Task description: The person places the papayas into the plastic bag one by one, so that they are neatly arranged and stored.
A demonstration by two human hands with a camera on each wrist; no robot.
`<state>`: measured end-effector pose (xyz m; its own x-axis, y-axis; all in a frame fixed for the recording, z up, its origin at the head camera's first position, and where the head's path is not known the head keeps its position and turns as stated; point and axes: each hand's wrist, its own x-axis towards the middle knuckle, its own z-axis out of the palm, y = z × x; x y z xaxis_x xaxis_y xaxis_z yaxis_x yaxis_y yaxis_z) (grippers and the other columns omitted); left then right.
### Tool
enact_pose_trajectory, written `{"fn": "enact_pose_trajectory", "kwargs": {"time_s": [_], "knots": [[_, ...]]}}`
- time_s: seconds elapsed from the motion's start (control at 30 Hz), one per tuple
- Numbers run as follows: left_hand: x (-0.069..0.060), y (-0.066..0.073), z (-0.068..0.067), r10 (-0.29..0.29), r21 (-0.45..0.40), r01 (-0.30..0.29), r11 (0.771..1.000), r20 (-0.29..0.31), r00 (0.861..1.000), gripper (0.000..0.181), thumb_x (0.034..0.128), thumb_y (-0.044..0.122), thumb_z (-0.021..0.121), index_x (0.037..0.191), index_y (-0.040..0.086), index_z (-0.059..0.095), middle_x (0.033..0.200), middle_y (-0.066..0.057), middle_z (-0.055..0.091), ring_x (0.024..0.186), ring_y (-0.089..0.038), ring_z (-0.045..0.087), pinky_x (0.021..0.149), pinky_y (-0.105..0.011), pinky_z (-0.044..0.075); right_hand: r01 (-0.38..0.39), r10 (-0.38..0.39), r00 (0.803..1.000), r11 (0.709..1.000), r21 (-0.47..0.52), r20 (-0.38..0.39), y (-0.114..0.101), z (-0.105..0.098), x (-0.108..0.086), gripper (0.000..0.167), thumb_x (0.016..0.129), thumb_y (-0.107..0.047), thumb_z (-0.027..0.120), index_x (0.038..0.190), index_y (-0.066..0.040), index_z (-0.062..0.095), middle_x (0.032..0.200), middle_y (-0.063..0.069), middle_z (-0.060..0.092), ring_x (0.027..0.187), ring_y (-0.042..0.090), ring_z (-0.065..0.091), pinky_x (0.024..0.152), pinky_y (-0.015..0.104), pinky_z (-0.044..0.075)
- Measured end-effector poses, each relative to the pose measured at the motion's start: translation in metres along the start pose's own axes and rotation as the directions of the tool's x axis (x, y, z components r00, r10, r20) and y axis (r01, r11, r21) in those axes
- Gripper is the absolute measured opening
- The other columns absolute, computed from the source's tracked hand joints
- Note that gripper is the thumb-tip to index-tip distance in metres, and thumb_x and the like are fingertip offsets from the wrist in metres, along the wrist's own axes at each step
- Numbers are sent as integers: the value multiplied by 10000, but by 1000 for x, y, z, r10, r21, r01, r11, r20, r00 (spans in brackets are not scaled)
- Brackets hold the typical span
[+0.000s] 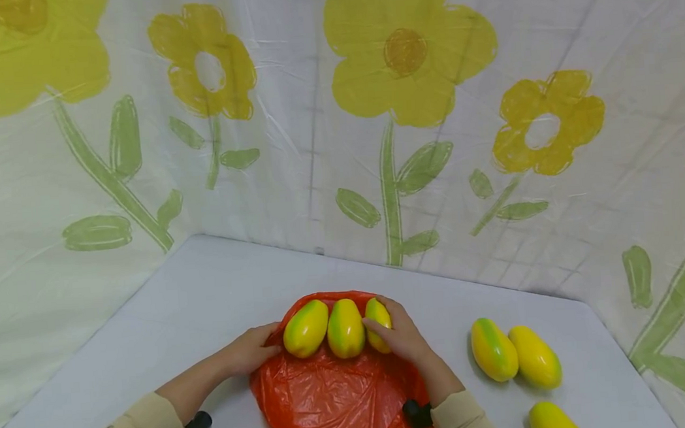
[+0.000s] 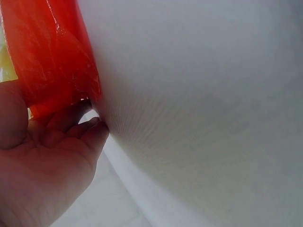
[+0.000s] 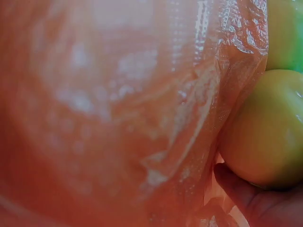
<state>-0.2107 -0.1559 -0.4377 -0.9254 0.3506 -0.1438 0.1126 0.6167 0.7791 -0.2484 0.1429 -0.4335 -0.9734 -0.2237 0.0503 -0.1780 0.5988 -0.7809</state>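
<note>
A red plastic bag [image 1: 342,397] lies spread on the white table, with three yellow-green mangoes in a row at its far end: a left mango [image 1: 306,329], a middle mango [image 1: 345,329] and a right mango [image 1: 380,333]. My left hand [image 1: 252,352] grips the bag's left edge; in the left wrist view its fingers curl under the red plastic [image 2: 52,52]. Around the right mango, my right hand [image 1: 401,331] holds thumb in front and fingers behind. The right wrist view shows that mango [image 3: 265,132] above the thumb, beside the bag [image 3: 118,142].
To the right on the table [image 1: 206,288] lie two mangoes side by side, one streaked green [image 1: 495,350] and one mostly yellow [image 1: 536,357]. Another mango [image 1: 552,420] is cut off by the lower frame edge. A flower-printed curtain [image 1: 293,178] stands behind the table.
</note>
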Motion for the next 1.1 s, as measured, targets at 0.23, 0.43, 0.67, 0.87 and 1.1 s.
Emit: {"fn": "enact_pose_trajectory", "kwargs": {"time_s": [0.23, 0.43, 0.67, 0.87, 1.1], "knots": [[0, 1, 0, -9, -2, 9, 1000, -4, 1000, 450, 898, 62, 546, 1341, 46, 466, 1297, -135, 556, 1065, -224, 576, 904, -455, 512, 8, -7, 1000, 1000, -13, 7, 0, 0, -1, 677, 880, -385, 594, 1402, -23, 360, 1372, 177, 424, 1135, 307, 471, 994, 515, 415], [1, 1, 1, -6, 1, 6, 1000, -2, 1000, 449, 897, 58, 543, 1339, 46, 468, 1295, -136, 557, 1073, -233, 576, 910, -462, 507, -1, 1, 1000, 1000, -22, 19, 0, -2, -3, 713, 887, -384, 582, 1424, -3, 309, 1409, 203, 381, 1178, 334, 450, 1029, 539, 378], [1, 2, 2, -19, 1, 19, 1000, -13, 1000, 444, 893, 55, 553, 1331, 46, 480, 1294, -129, 561, 1107, -256, 565, 924, -474, 495, -38, 38, 999, 999, -10, -19, -9, -12, -9, 665, 884, -379, 588, 1412, -54, 347, 1437, 178, 367, 1255, 360, 408, 1059, 565, 338], [2, -1, 2, -9, 13, 9, 1000, -6, 1000, 446, 897, 58, 549, 1336, 47, 474, 1295, -133, 558, 1078, -233, 571, 916, -466, 502, -80, 79, 996, 997, -20, -38, -17, -26, -14, 606, 873, -349, 615, 1394, -122, 404, 1485, 176, 315, 1365, 402, 276, 1078, 617, 255], [1, 0, 2, -30, 3, 30, 1000, -18, 999, 447, 894, 52, 551, 1336, 60, 482, 1298, -119, 561, 1112, -246, 559, 948, -488, 476, -108, 104, 991, 993, -45, -89, -10, -49, -17, 658, 860, -406, 621, 1413, -143, 378, 1514, 168, 259, 1383, 398, 233, 1078, 626, 241]]}}
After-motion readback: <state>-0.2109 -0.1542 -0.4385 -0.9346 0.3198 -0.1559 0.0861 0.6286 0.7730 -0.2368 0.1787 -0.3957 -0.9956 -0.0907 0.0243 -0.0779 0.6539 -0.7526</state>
